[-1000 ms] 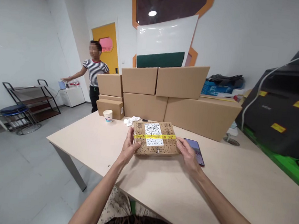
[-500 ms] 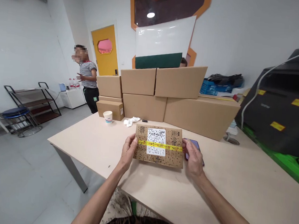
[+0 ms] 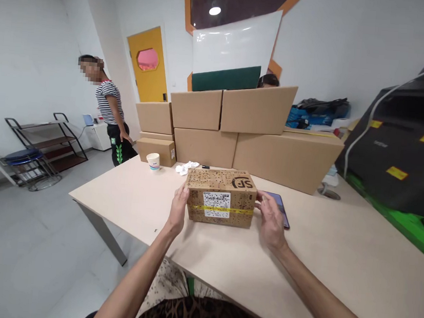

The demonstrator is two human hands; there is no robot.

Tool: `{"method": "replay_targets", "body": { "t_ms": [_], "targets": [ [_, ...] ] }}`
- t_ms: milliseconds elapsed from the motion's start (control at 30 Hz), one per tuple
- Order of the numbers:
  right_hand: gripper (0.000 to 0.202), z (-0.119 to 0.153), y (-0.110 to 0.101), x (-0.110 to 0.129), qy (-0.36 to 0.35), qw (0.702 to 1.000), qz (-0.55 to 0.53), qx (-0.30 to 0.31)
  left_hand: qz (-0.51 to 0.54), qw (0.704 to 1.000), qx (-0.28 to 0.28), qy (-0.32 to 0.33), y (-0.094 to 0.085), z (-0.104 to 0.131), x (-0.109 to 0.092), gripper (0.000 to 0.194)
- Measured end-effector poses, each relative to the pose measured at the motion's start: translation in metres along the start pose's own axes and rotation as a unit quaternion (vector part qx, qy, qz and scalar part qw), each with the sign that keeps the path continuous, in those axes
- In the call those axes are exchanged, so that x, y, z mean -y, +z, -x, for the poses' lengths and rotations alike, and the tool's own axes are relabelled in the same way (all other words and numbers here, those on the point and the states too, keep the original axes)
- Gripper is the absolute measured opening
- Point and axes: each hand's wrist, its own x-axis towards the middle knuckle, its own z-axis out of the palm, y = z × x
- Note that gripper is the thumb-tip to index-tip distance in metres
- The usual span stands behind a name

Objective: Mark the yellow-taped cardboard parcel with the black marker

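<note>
A brown cardboard parcel (image 3: 240, 200) with black specks, a white label, yellow tape and an SF mark on its top is held over the table between my two hands. My left hand (image 3: 178, 209) grips its left end, fingers against the side. At its right end, my right hand (image 3: 271, 221) holds the box with thumb and fingers. A phone (image 3: 281, 208) lies on the table just behind and right of my right hand. Whether the parcel's underside touches the table is hard to tell.
Large cartons (image 3: 271, 156) are stacked along the back of the table (image 3: 120, 205). A paper cup (image 3: 153, 161), crumpled tissue (image 3: 187, 168) and black pen (image 3: 205, 167) are in front of them. A person (image 3: 110, 102) stands at left; black equipment (image 3: 400, 144) is at right.
The parcel has tipped so that its top with the SF mark now shows, and its front face looks shorter. The standing person has turned, moved left and lowered an arm.
</note>
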Motion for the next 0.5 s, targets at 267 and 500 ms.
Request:
{"method": "replay_targets", "body": {
  "t_ms": [267, 500],
  "targets": [
    [0.061, 0.001, 0.003, 0.004, 0.038, 0.999, -0.006, 0.020, 0.017, 0.994, -0.038, -0.099, 0.003, -0.009, 0.000, 0.047],
    [0.066, -0.002, 0.002, 0.003, 0.027, 1.000, -0.004, 0.002, 0.080, 0.994, 0.050, -0.051, -0.002, -0.015, -0.001, 0.071]
  ]
}}
